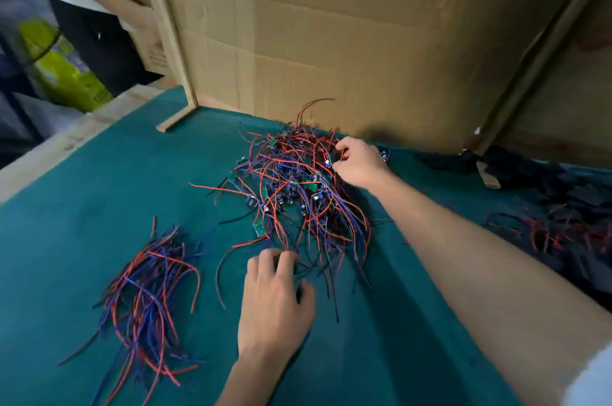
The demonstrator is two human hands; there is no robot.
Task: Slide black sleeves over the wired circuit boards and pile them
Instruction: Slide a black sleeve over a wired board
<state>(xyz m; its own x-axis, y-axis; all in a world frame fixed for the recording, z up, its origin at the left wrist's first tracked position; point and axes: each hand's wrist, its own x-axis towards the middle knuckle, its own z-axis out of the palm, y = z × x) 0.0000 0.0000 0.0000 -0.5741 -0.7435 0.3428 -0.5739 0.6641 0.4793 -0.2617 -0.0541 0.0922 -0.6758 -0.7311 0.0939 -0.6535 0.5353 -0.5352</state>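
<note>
A tangled heap of small green circuit boards with red, blue and black wires [294, 187] lies in the middle of the green table. My right hand [359, 162] reaches into the far right side of the heap, its fingers curled and pinching wires there. Near the heap's front edge, my left hand [276, 299] lies palm down, with its fingertips on loose wire ends. A separate bundle of red and blue wires [149, 299] sits at the left. A dark pile of black sleeves [569, 193], with some wired pieces among them, lies at the right.
A tall cardboard wall [347, 41] stands right behind the heap, with wooden strips at its edges. The green table [99, 180] ends at a pale wooden edge at the left. A person stands at the far left beside a cardboard box.
</note>
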